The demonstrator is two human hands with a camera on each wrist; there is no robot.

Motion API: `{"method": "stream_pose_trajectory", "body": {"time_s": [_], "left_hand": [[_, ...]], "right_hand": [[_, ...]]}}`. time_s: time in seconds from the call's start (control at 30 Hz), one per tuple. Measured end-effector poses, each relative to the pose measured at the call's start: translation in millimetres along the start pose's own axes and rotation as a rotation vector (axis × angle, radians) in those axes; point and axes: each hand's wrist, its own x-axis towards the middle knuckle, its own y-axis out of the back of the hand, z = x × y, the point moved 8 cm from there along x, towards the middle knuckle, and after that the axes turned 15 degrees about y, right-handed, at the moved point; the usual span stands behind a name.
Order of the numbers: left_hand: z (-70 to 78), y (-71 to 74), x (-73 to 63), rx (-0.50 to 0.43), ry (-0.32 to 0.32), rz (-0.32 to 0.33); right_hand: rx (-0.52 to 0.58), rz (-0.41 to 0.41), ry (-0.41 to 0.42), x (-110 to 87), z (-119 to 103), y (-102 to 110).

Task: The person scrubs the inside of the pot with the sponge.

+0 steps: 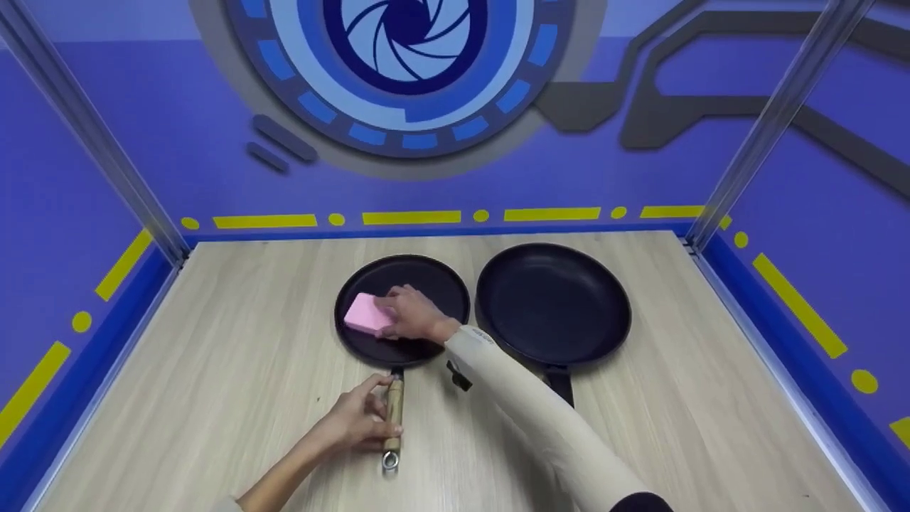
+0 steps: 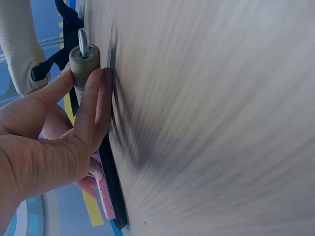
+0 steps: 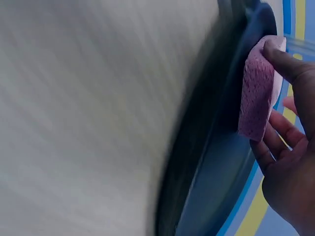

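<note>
A pink sponge (image 1: 365, 314) lies against the left part of a shallow black pan (image 1: 405, 274). My right hand (image 1: 414, 314) grips it from the right, and in the right wrist view the thumb and fingers pinch the porous sponge (image 3: 257, 93) at its sides. Below the pan, my left hand (image 1: 355, 417) holds the wooden handle (image 1: 394, 412), thumb and fingers on either side of it. The left wrist view shows the handle's end (image 2: 84, 64) with its metal hanging ring, between the left hand's (image 2: 54, 132) thumb and fingertips.
To the right stands a second, deeper black frying pan (image 1: 554, 306), its dark handle (image 1: 560, 384) partly covered by the right sleeve (image 1: 540, 419). Both pans are on a light wooden table (image 1: 242, 341), with blue printed walls (image 1: 412, 188) at the back and sides.
</note>
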Motion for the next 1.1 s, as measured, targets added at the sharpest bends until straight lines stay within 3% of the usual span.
{"method": "stream_pose_trajectory", "body": {"time_s": [0.13, 0.3, 0.43, 0.53, 0.77, 0.97, 1.1], "left_hand": [[-0.9, -0.2, 0.7, 0.02, 0.007, 0.006], [-7.0, -3.3, 2.6, -0.058, 0.095, -0.043], [-8.6, -3.9, 2.9, -0.053, 0.12, -0.043], [-8.7, -3.1, 2.4, -0.058, 0.124, -0.04], [-7.7, -5.0, -0.2, -0.095, 0.096, -0.041], [-7.0, -5.5, -0.3, -0.091, 0.089, -0.04], [-6.4, -0.9, -2.0, -0.049, 0.067, -0.014]], "right_hand": [[-0.033, 0.053, -0.163, -7.4, 30, 10], [-0.126, 0.186, -0.435, -26.1, 63, 23], [-0.187, 0.265, -0.519, -35.1, 68, 25], [-0.224, 0.267, -0.509, -34.9, 65, 24], [-0.19, 0.165, -0.465, -29.9, 55, 11], [-0.149, 0.085, -0.273, -15.8, 12, 0], [-0.227, 0.009, -0.125, -5.6, -28, -6]]}}
